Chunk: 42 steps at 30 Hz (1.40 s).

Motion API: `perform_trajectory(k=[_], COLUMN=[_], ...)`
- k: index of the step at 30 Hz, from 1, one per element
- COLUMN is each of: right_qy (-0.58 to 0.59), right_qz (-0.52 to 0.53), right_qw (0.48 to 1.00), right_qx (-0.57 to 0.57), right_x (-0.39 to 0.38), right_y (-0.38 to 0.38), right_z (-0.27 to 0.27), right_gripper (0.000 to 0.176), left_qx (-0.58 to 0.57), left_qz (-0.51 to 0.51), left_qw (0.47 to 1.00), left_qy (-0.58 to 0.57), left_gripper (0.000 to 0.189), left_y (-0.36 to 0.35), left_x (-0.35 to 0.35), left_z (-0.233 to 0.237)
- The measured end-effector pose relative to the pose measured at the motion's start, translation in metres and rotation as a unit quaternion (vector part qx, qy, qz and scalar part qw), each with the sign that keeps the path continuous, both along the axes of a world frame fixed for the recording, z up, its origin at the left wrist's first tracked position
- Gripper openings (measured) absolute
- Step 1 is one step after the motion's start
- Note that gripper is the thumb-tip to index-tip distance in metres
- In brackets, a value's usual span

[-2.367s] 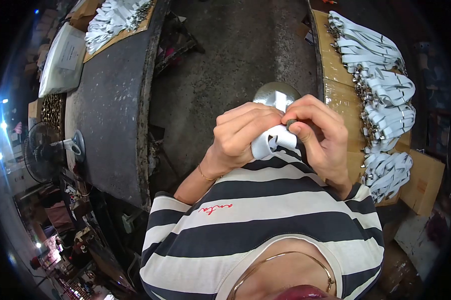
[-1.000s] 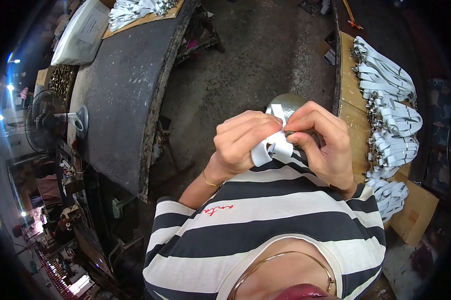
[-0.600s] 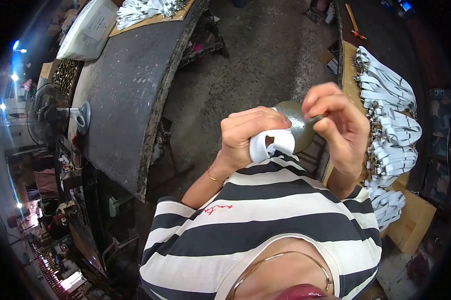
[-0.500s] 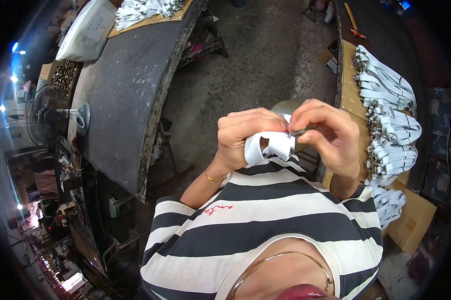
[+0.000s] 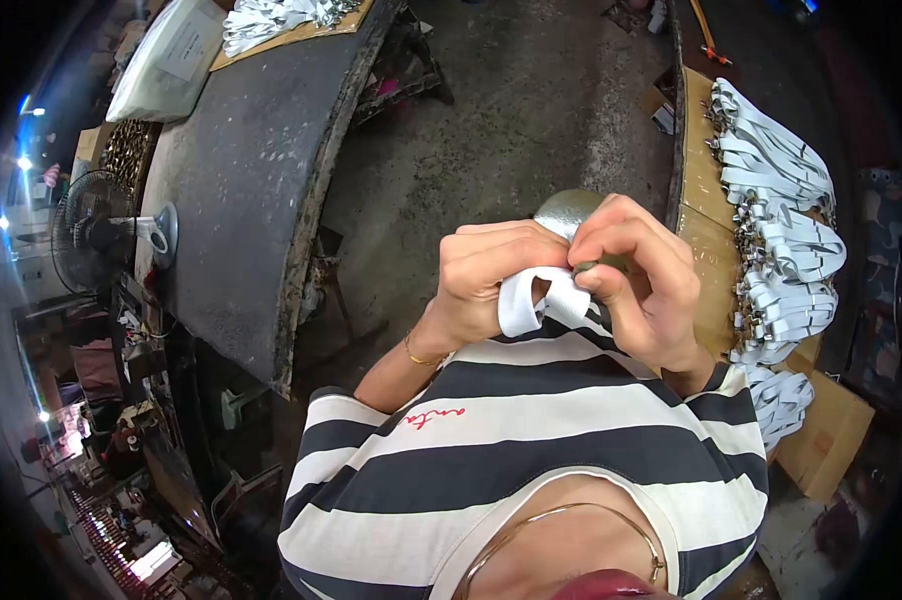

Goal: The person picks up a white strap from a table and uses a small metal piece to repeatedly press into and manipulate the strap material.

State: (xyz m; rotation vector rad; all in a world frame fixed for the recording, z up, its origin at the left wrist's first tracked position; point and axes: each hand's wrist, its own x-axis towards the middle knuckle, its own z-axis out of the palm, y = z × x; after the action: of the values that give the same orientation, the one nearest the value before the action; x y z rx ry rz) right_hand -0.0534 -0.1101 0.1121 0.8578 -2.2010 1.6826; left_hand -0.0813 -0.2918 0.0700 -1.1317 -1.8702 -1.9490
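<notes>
White strap (image 5: 516,303) pinched in two hands before the striped shirt (image 5: 531,440)

Well off to the left of the shirt, a fan (image 5: 101,232) stands at the far edge of a dark table (image 5: 241,200), with a white tub (image 5: 166,65) farther forward on the same side.

Just in front of the shirt, the left hand (image 5: 491,270) has its fingers clamped on the strap, which is bent into a loop. Also in front of the shirt, farther out, is a round metallic disc (image 5: 571,212), partly hidden by the hands. The right hand (image 5: 641,275) pinches a small dark piece (image 5: 584,268) between thumb and fingers, right against the strap; whether it also grips the strap, I cannot tell.

The strap looks light, soft and flat, likely to twist if held loosely; the fold is the sensible grip. The piece looks hard and easy to drop, best pinched by its sides.

Right of the shirt, bundles of white straps (image 5: 776,150) lie along cardboard (image 5: 706,280), and a brown box (image 5: 826,440) sits nearer.
</notes>
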Motion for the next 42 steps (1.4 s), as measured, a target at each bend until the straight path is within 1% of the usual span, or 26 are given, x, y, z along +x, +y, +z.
perform_trajectory(k=[2,3,4,7,8,10,11,14,16,18,19,21,26,31,35,37,39,42], right_qy=[-0.051,-0.080,-0.082,-0.074,-0.037,0.037,0.037,0.066,0.061,0.024,0.023,0.010,-0.008,0.000,-0.018,-0.024,-0.061,-0.040], right_qz=[0.018,0.037,0.037,0.039,0.048,0.066,0.057,0.061,0.082,0.107,0.109,0.129,0.130,0.121,0.146,0.161,0.144,0.123], right_qw=[0.998,0.991,0.991,0.994,0.997,0.997,0.998,0.995,0.993,0.991,0.991,0.989,0.990,0.991,0.988,0.986,0.988,0.991], right_qx=[-0.041,-0.097,-0.097,-0.064,-0.037,0.017,0.019,0.044,0.054,0.076,0.077,0.073,0.054,0.057,0.047,0.043,0.004,0.030], right_x=[-0.003,-0.004,-0.004,-0.008,-0.011,-0.015,-0.014,-0.015,-0.016,-0.016,-0.016,-0.016,-0.011,-0.006,-0.007,-0.005,-0.001,0.002], right_y=[0.001,0.003,0.004,0.006,0.007,0.006,0.003,0.001,0.005,0.007,0.008,0.010,0.011,0.012,0.016,0.016,0.015,0.012], right_z=[-0.001,-0.004,-0.002,0.007,0.007,0.008,0.009,0.011,0.015,0.016,0.015,0.012,0.004,0.000,0.001,0.001,-0.002,-0.002], right_gripper=[0.009,0.008,0.008,0.011,0.013,0.018,0.021,0.021,0.019,0.018,0.018,0.017,0.017,0.016,0.013,0.013,0.014,0.016], left_qx=[-0.003,0.014,0.031,0.027,0.021,0.014,0.006,0.023,0.027,0.034,0.035,0.058,0.089,0.093,0.100,0.145,0.152,0.162], left_qz=[0.006,-0.017,-0.039,-0.045,-0.047,-0.050,-0.053,-0.064,-0.075,-0.109,-0.108,-0.136,-0.164,-0.185,-0.205,-0.227,-0.233,-0.237], left_qw=[1.000,1.000,0.999,0.998,0.997,0.997,0.998,0.996,0.995,0.988,0.988,0.979,0.958,0.952,0.946,0.925,0.923,0.920], left_qy=[-0.001,-0.006,-0.011,-0.040,-0.056,-0.050,-0.043,-0.056,-0.064,-0.101,-0.102,-0.143,-0.216,-0.228,-0.230,-0.267,-0.265,-0.266], left_gripper=[0.017,0.017,0.017,0.018,0.019,0.018,0.017,0.016,0.015,0.014,0.014,0.012,0.008,0.009,0.005,0.003,0.005,0.009], left_y=[-0.001,-0.001,-0.002,-0.004,-0.005,-0.005,-0.005,-0.008,-0.010,-0.011,-0.011,-0.010,-0.006,-0.004,-0.003,-0.005,-0.003,-0.003], left_x=[-0.002,-0.004,-0.004,-0.001,0.000,-0.001,-0.001,-0.002,-0.002,-0.001,-0.001,0.001,0.007,0.008,0.006,0.004,0.003,0.003], left_z=[-0.003,-0.003,-0.003,-0.003,-0.003,-0.003,-0.004,-0.003,-0.001,-0.003,-0.005,-0.012,-0.021,-0.026,-0.030,-0.031,-0.030,-0.031])
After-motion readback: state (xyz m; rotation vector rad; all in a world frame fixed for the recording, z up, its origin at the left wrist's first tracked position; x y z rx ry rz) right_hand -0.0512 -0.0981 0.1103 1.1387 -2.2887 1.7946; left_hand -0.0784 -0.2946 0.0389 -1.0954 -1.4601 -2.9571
